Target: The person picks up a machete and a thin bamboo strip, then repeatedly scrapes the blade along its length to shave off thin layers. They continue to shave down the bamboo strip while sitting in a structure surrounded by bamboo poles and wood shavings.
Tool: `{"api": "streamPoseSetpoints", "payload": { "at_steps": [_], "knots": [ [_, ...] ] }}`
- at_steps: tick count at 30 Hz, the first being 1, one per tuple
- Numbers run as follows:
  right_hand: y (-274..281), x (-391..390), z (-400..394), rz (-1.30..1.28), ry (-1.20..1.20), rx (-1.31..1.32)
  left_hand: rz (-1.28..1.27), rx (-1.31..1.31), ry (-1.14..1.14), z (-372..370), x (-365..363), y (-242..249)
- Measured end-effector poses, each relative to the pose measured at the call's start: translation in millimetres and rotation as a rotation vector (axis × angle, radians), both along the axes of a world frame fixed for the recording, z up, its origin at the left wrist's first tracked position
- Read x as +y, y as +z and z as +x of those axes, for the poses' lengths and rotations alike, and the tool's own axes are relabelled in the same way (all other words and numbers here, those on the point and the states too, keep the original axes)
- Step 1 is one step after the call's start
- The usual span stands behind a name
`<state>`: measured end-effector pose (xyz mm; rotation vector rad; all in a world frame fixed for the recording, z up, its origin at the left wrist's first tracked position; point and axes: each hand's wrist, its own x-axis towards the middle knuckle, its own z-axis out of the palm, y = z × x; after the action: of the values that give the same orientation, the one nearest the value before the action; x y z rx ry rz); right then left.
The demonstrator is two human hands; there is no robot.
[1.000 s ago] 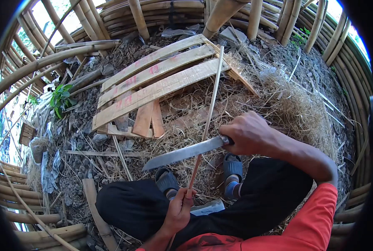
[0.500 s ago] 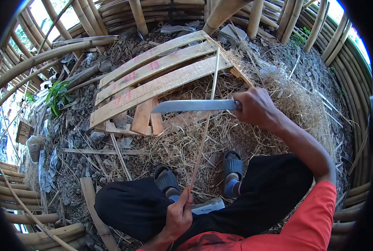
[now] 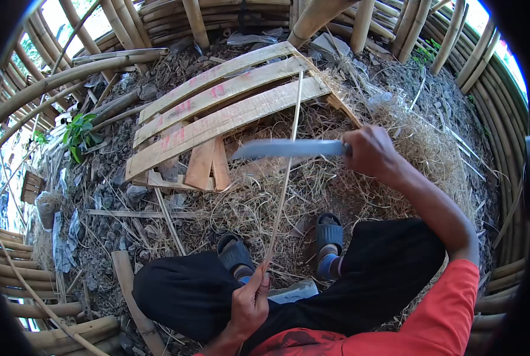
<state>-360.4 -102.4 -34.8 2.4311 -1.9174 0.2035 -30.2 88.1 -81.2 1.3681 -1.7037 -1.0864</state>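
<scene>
My right hand (image 3: 372, 151) is wrapped round the handle of a machete (image 3: 291, 148), its blade pointing left and slightly blurred. The blade crosses a long thin bamboo strip (image 3: 281, 202). Low in the view, my left hand (image 3: 250, 301) pinches the near end of that strip between thumb and fingers. From there the strip slants up and away, and its far end overlaps the slatted wooden pallet (image 3: 229, 113). Pale shavings (image 3: 265, 207) lie thick on the ground beneath the blade and between my sandalled feet.
Bamboo pole walls (image 3: 502, 148) curve round both sides and the back. A short wooden plank (image 3: 135, 302) lies by my left knee, and a grey block (image 3: 294, 291) sits between my legs. A small green plant (image 3: 81, 136) grows at the left among rubble.
The machete and my right hand have shifted a little to the right, the blade now blurred. The strip's far end has swung slightly left; my left hand keeps its pinch.
</scene>
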Motion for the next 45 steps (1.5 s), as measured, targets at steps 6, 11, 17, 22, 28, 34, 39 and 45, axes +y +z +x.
{"api": "streamPoseSetpoints", "payload": {
  "at_steps": [6,11,17,22,28,34,39,45],
  "knots": [
    [2.9,0.6,-23.2,0.009,-0.123,-0.151,-0.081,0.001,-0.047,0.7,5.1,-10.0],
    [16.6,36.3,31.3,0.238,0.199,-0.037,-0.001,-0.058,-0.027,-6.3,-1.5,2.9],
    [2.0,15.9,20.9,0.104,0.064,-0.083,-0.001,-0.006,-0.019,-3.6,0.5,-0.9],
    [-6.7,-5.8,-17.8,0.063,-0.057,-0.133,0.039,0.068,-0.038,-3.6,0.8,-0.1],
    [-11.6,-27.4,-57.6,0.046,-0.373,-0.304,0.257,0.229,-0.064,-1.4,-0.1,4.5],
    [0.8,21.5,9.5,0.042,0.275,-0.107,0.512,0.492,-0.054,-7.3,-5.0,1.9],
    [8.8,32.8,45.3,0.123,0.399,-0.068,0.576,0.550,-0.051,-6.4,-1.8,2.0],
    [-6.0,-7.1,10.5,0.170,0.054,-0.123,0.424,0.405,-0.049,-2.8,3.2,-4.0]
  ]
}}
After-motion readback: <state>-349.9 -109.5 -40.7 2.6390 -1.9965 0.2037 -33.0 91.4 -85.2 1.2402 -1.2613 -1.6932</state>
